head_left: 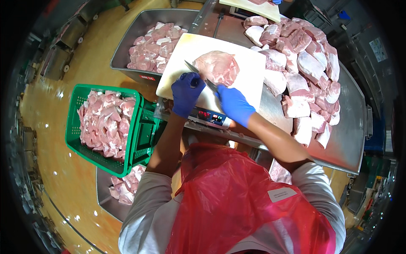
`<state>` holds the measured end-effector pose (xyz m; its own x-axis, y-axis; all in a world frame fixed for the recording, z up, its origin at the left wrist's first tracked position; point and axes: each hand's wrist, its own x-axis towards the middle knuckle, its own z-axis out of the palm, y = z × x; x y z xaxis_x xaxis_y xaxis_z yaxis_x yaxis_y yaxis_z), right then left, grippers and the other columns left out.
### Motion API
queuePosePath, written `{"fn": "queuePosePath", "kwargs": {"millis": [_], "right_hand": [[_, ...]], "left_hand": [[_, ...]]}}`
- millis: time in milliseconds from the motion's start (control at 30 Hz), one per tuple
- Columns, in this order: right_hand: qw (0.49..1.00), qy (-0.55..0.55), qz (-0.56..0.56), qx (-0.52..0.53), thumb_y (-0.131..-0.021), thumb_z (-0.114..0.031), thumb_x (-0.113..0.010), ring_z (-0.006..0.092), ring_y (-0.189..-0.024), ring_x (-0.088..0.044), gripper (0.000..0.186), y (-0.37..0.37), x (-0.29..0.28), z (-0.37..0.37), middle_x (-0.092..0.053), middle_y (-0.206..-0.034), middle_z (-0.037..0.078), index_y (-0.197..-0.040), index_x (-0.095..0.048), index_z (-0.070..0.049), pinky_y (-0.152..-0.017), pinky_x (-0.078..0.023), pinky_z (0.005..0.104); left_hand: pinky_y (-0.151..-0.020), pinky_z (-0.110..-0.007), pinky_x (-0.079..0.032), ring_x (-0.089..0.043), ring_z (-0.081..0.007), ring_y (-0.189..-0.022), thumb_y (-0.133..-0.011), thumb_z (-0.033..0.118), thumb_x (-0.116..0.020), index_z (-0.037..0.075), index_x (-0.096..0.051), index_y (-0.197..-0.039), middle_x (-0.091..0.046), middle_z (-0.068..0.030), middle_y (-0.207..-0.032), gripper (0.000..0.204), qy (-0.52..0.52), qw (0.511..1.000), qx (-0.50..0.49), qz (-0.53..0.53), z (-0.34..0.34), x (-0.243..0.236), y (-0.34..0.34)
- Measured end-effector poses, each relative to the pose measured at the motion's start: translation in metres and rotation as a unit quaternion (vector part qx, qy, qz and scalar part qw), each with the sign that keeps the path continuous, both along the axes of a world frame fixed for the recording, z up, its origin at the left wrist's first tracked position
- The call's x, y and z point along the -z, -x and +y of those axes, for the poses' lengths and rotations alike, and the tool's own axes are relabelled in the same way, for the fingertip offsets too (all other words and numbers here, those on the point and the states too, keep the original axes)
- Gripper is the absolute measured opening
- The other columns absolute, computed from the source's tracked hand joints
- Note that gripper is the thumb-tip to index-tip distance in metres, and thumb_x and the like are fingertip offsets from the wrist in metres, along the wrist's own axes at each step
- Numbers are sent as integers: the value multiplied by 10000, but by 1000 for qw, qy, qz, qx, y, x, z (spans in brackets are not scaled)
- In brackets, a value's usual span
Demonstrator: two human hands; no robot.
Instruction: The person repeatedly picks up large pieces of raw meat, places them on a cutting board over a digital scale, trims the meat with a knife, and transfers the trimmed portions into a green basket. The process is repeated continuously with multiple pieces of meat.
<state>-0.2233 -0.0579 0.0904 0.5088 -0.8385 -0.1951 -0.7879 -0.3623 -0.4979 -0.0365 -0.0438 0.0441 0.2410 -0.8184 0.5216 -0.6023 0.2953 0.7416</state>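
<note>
My right hand (234, 103), in a blue glove, is closed around the handle of a knife (211, 85). The blade slants away to the left, past the near-left side of a pink piece of meat (216, 67). This meat lies flat on a white cutting board (247, 67). My left hand (187, 92), gloved alike, is beside the blade at the board's near edge. Its fingers curl into a ring; what they pinch, if anything, I cannot make out. Under the board sits a scale with a lit display (209, 117).
To the right, several thick meat cuts (313, 65) pile up on a metal table (349, 110). A grey tub (120, 55) of meat stands beyond the board. On the left, a green crate (72, 139) of trimmings rests above another tub (103, 192). Another person's gloved hand (277, 1) shows at top.
</note>
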Motion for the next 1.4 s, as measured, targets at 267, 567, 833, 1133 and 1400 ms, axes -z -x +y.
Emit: {"fn": "queuePosePath", "kwargs": {"millis": [267,567,833,1133,1400], "right_hand": [[996,24,62,-66,-993,-111,-529,488,-765,-645,143,102,-57,42,-633,-788,305,-1073,-562,3,-664,-490,535],[995,30,-97,20,-895,-57,-548,502,-775,-654,215,-26,-10,16,-648,-807,326,-1038,-469,82,-697,-512,553],[997,65,-26,-40,-950,-113,-506,486,-839,-659,247,-10,23,21,-652,-871,325,-1114,-488,71,-749,-527,534],[992,-44,109,-34,-985,-124,-503,514,-711,-633,215,56,-34,80,-625,-747,335,-1114,-465,44,-654,-487,593],[997,74,-17,17,-956,-68,-479,511,-768,-654,209,-51,-26,16,-644,-796,347,-1104,-478,79,-688,-512,573]], "left_hand": [[-664,-326,-536,-674,-179,-705,-855,134,-749,3,-670,-986,-702,-96,-800,201,-11,974,-41,222,10,45,-29],[-637,-343,-517,-662,-179,-650,-809,173,-724,-9,-685,-801,-685,-132,-706,187,-145,978,-52,140,8,1,7],[-613,-261,-479,-584,-61,-693,-863,116,-713,-28,-714,-917,-684,-21,-767,155,-169,964,8,204,20,12,-4],[-724,-366,-557,-716,-265,-793,-796,190,-687,25,-739,-941,-727,-143,-886,226,-107,986,7,130,-1,24,-51],[-616,-401,-463,-566,-368,-638,-788,127,-658,0,-630,-758,-581,-207,-705,134,-149,978,125,69,49,8,-13]]}}
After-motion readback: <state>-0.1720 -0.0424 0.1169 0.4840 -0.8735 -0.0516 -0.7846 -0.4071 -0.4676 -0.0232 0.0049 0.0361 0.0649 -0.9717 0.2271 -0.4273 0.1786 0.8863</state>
